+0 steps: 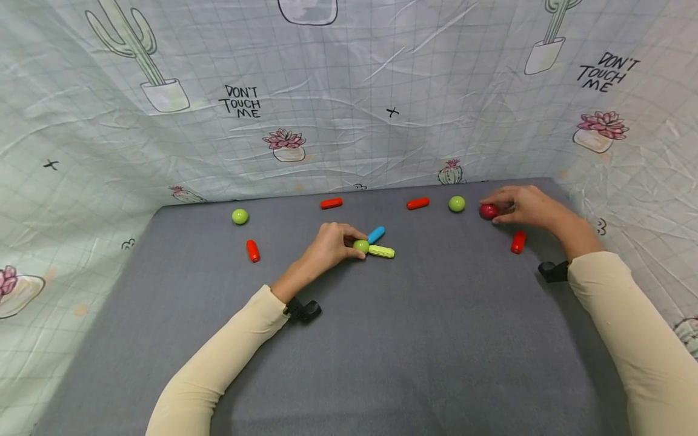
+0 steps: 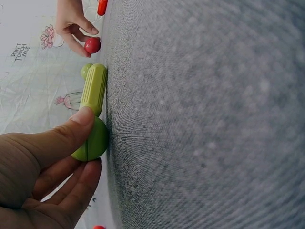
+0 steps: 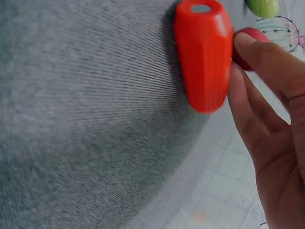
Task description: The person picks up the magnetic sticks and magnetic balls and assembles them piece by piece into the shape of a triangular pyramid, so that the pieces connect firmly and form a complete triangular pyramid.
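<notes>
My left hand (image 1: 331, 246) pinches a green ball (image 2: 97, 140) between thumb and fingers on the grey table. Touching or nearly touching that ball are a yellow-green ridged stick (image 1: 382, 251) and a blue stick (image 1: 376, 235), which spread away from it to the right. At the far right, my right hand (image 1: 528, 206) has its thumb and fingers around a red ball (image 1: 488, 211). Just nearer than this hand lies a red stick (image 3: 204, 57), large in the right wrist view, with a hole in its end. The far side of the red ball is hidden by the fingers.
A second green ball (image 1: 457, 204) sits left of the red one, beside a red stick (image 1: 417, 203). Another red stick (image 1: 331, 203) lies at the back edge. On the left are a green ball (image 1: 240, 216) and a red stick (image 1: 252, 251). A printed cloth (image 1: 349, 121) hangs behind.
</notes>
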The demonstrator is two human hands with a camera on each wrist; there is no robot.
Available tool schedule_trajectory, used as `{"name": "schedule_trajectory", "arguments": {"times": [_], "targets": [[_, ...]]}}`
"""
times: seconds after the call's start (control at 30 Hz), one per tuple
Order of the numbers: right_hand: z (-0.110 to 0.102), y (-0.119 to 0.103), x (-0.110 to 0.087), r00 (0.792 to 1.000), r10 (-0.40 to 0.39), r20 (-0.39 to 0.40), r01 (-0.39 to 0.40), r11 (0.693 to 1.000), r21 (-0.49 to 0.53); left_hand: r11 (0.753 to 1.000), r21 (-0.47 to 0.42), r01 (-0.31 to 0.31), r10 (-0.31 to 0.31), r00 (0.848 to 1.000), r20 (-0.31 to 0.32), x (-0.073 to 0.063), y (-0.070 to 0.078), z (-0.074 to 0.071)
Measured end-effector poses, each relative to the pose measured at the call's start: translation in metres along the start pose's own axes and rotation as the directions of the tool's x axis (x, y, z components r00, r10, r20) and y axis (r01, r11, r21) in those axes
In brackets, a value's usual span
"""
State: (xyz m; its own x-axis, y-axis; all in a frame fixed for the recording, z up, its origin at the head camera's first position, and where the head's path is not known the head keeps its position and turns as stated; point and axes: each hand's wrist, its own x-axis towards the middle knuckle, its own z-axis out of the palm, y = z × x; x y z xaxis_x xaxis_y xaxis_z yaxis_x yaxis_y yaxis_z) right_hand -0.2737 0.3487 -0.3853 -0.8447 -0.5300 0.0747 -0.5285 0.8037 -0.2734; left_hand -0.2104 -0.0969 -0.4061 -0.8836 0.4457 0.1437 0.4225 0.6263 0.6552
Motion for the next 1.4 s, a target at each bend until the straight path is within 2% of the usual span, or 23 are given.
{"name": "schedule_trajectory", "arguments": {"times": [0.3, 0.57, 0.97, 1.23, 1.4], "targets": [[0.002, -0.002, 0.002, 0.996, 0.093, 0.013, -0.093, 0.996, -0.002, 1.000, -0.009, 0.007, -0.007, 1.000, 0.001, -0.001, 0.001, 0.000], [0.000, -0.011, -0.006, 0.986, 0.168, -0.004, -0.168, 0.983, 0.074, 1.000, -0.004, -0.005, 0.005, 1.000, -0.011, -0.002, 0.000, 0.000], [0.002, -0.028, -0.014, 0.990, 0.117, -0.079, -0.109, 0.989, 0.101, 0.999, -0.031, 0.025, -0.026, 1.000, -0.009, 0.000, 0.000, -0.001], [0.008, -0.044, -0.014, 0.993, 0.098, -0.070, -0.090, 0.990, 0.107, 0.997, -0.002, 0.074, -0.074, 0.997, 0.018, 0.004, 0.001, -0.005], [0.014, -0.053, -0.012, 0.994, 0.072, -0.082, -0.060, 0.988, 0.140, 0.996, -0.020, 0.085, -0.083, 0.995, 0.052, 0.009, -0.002, -0.007]]}}
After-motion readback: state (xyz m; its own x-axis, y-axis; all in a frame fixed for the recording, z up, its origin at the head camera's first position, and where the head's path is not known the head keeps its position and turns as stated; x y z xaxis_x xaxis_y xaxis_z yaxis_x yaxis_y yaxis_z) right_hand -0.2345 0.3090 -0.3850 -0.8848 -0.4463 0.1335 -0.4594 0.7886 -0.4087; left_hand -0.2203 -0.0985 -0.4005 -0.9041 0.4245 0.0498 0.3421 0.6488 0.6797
